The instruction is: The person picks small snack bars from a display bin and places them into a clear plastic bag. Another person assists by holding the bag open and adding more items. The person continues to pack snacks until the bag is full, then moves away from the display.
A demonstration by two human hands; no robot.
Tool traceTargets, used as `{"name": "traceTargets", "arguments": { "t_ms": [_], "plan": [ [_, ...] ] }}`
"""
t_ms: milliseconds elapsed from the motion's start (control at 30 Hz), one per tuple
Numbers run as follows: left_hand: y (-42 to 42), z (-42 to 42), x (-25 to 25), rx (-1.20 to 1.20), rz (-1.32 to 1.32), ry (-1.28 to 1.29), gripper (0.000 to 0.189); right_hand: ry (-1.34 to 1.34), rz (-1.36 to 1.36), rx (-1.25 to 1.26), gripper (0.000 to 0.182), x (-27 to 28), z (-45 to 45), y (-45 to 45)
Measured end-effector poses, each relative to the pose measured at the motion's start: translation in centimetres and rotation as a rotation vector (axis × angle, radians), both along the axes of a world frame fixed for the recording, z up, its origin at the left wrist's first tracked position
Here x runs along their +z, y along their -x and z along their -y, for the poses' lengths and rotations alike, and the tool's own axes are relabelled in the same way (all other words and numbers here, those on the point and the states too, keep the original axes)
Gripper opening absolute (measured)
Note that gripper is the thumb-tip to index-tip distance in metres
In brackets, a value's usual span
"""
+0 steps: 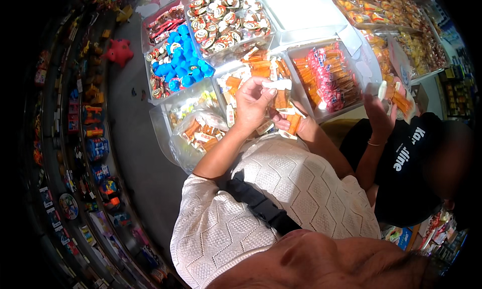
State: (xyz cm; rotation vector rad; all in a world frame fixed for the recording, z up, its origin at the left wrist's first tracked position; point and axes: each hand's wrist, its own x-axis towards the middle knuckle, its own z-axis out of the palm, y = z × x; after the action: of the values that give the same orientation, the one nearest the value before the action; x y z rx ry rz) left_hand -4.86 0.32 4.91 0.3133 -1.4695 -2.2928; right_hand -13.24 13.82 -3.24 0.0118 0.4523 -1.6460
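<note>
Just above the bin of small snack packets [260, 65], my left hand [253, 102] pinches the white top of a clear packet with orange-brown sticks [281, 99]. My right hand [301, 126] is close below it, to the right, its fingers around another such packet [293, 124]. More packets of this kind lie in the bin behind and beneath both hands. Near my left forearm, a clear plastic bag [203, 132] stands with several similar packets in it; part of the bag is hidden by the arm.
Beside these are bins of round wrapped sweets [226, 21], blue-capped items [184, 65] and pink-wrapped sticks [325, 78]. At right, a co-worker in black [406, 168] holds up a packet [401, 100]. Toy shelves [98, 149] line the left; a red toy [119, 52] is on the floor.
</note>
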Motion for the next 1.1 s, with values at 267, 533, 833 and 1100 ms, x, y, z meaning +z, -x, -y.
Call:
{"name": "traceTargets", "arguments": {
  "t_ms": [267,533,833,1100],
  "plan": [
    [-0.3,-0.2,-0.1,0.013,-0.061,0.125,0.010,0.050,-0.024,0.057,0.045,-0.4,-0.2,-0.1],
    [0.0,0.1,-1.2,0.048,-0.004,0.178,0.011,-0.085,0.006,-0.047,0.043,0.9,-1.2,-1.1],
    [-0.8,1.4,-1.6,0.043,-0.134,0.082,0.012,-0.062,-0.029,0.029,0.038,-0.2,0.1,-0.9],
    [-5.1,5.4,-1.1,0.194,-0.070,0.088,0.015,-0.039,-0.176,0.038,0.029,0.0,0.1,1.0]
  ]
}}
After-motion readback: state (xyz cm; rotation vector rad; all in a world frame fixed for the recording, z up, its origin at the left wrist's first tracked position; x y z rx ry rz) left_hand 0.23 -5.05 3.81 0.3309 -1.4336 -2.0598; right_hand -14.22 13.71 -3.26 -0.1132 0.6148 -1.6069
